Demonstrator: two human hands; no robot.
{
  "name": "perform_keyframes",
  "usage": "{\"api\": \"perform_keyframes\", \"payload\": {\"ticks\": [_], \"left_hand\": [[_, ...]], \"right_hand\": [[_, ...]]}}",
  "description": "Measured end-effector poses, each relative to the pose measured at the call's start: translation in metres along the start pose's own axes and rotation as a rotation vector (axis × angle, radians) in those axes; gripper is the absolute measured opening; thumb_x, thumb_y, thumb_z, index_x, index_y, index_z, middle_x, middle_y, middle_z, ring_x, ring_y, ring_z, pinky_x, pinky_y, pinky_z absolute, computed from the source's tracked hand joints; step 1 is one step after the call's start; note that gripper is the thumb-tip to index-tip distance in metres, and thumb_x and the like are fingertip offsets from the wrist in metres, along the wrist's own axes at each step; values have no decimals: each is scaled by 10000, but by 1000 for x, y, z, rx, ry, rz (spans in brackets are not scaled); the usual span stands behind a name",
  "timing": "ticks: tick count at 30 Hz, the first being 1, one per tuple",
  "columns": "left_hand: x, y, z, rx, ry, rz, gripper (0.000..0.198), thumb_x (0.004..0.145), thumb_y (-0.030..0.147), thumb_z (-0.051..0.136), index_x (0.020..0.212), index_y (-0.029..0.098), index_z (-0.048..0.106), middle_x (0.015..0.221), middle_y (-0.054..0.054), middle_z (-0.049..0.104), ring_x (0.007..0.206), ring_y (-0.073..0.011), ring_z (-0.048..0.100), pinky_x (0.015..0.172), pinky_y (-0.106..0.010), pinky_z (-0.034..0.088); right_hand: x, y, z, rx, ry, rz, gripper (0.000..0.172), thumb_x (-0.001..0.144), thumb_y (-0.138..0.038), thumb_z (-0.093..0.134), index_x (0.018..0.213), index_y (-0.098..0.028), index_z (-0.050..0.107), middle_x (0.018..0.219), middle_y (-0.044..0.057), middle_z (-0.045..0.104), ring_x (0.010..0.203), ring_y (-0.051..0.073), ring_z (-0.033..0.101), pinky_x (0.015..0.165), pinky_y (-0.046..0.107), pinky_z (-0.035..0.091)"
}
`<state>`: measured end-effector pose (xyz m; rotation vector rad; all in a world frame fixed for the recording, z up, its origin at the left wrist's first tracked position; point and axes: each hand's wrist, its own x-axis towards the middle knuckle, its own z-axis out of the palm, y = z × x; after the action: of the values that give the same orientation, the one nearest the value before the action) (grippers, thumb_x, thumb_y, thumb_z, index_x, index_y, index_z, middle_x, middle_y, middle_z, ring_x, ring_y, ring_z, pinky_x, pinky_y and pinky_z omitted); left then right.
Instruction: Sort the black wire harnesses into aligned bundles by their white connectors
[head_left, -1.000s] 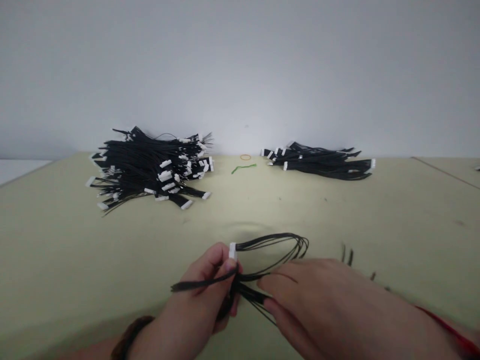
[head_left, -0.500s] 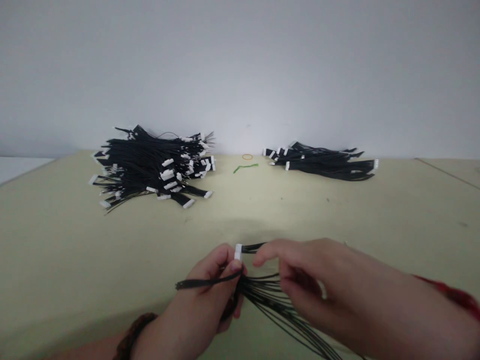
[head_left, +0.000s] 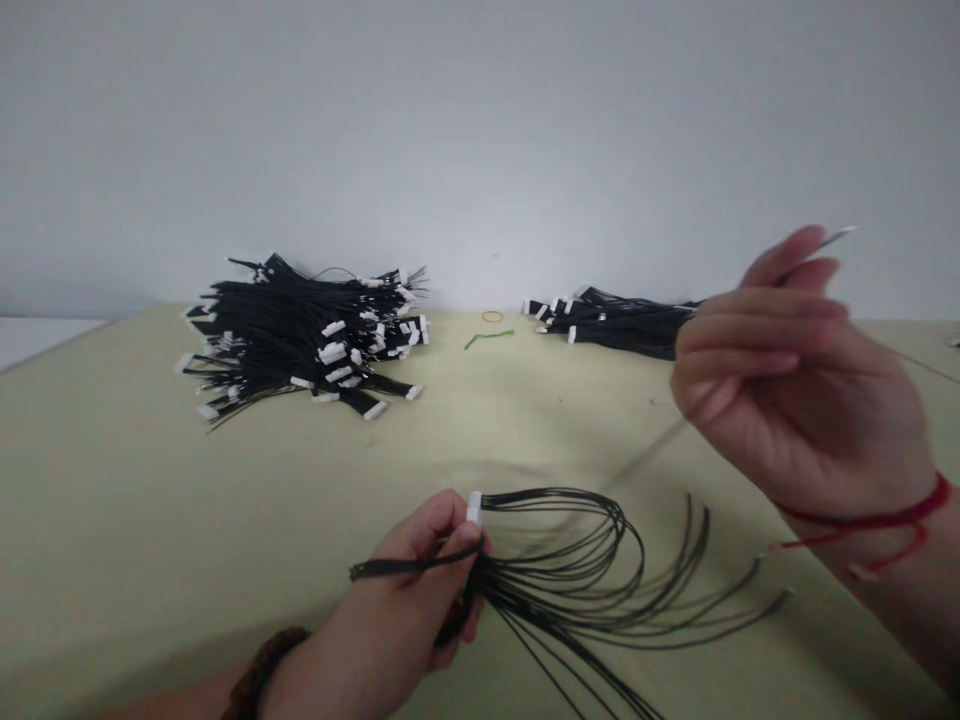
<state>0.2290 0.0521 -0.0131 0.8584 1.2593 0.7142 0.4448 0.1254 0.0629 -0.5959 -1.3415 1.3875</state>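
Head view: left hand (head_left: 397,590) pinched shut on the white connector (head_left: 474,508) of a black wire harness (head_left: 570,590), its loose leads fanned over the counter (head_left: 525,430) toward the right hand (head_left: 795,370), which is raised, fingers half curled by a thin pale tip (head_left: 836,236), grip unclear. Beyond the left hand, a large harness heap (head_left: 300,345); beyond the right, a smaller bundle (head_left: 622,325). One harness is in hand, many remain piled.

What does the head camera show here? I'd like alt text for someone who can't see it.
A person's left hand grips a white connector with thin black wires looping across a pale green table, while the raised right hand is slightly blurred. Behind lie a large heap and a smaller heap of black cables with white connectors.
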Motion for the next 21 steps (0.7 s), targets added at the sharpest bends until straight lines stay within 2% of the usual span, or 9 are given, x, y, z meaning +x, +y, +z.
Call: {"api": "perform_keyframes", "payload": {"ticks": [1,3,5,6,8,10,13,21], "left_hand": [[0,0,0,4,4,5,229,727,414,552,718,214,440,491,81,400,397,-52,327,371,-146,217],[0,-1,-1,4,-2,13,254,724,423,567,704,209,432,491,81,404,401,-49,333,372,-144,217],[0,-4,-2,-12,-42,20,282,730,450,573,706,208,429,479,81,414,393,-46,328,370,-143,210],[0,-5,-3,-24,-65,29,297,735,469,570,710,208,430,471,81,420,386,-44,322,367,-143,206],[0,-9,-4,-39,-102,46,331,740,512,562,713,210,431,456,79,430,365,-44,312,356,-147,196],[-1,-13,-4,-40,-90,72,347,747,535,554,714,209,439,442,77,431,352,-44,306,350,-153,189],[-3,-17,-3,-22,-57,99,358,763,549,536,720,201,465,439,71,433,359,-47,305,358,-161,187],[-5,-14,-2,24,-40,140,380,750,564,548,719,194,469,473,62,435,396,-54,332,392,-170,207]], "right_hand": [[-5,1,8,16,-12,98,360,937,-314,233,885,-209,573,574,-135,489,421,-20,383,423,162,245],[-17,6,25,-100,-171,339,177,888,-300,401,849,-181,527,540,-100,530,392,16,431,393,147,283],[-29,13,39,-454,-331,462,158,843,-300,495,743,-177,505,565,-39,581,462,68,499,416,175,344],[-35,17,44,-667,-347,446,195,842,-300,490,691,-178,506,564,-26,578,481,77,493,424,182,338],[-43,25,52,-1028,-323,316,214,829,-253,469,633,-188,525,531,-35,532,458,72,422,410,190,266],[-48,30,56,-1232,-305,212,186,783,-194,481,602,-196,525,508,-45,496,435,71,371,414,208,207],[-50,35,57,-1329,-287,161,153,743,-169,497,595,-202,515,505,-51,483,438,75,362,442,231,178],[-50,37,56,-1356,-311,134,169,738,-174,488,570,-195,488,481,-51,449,433,76,347,468,258,152]]}}
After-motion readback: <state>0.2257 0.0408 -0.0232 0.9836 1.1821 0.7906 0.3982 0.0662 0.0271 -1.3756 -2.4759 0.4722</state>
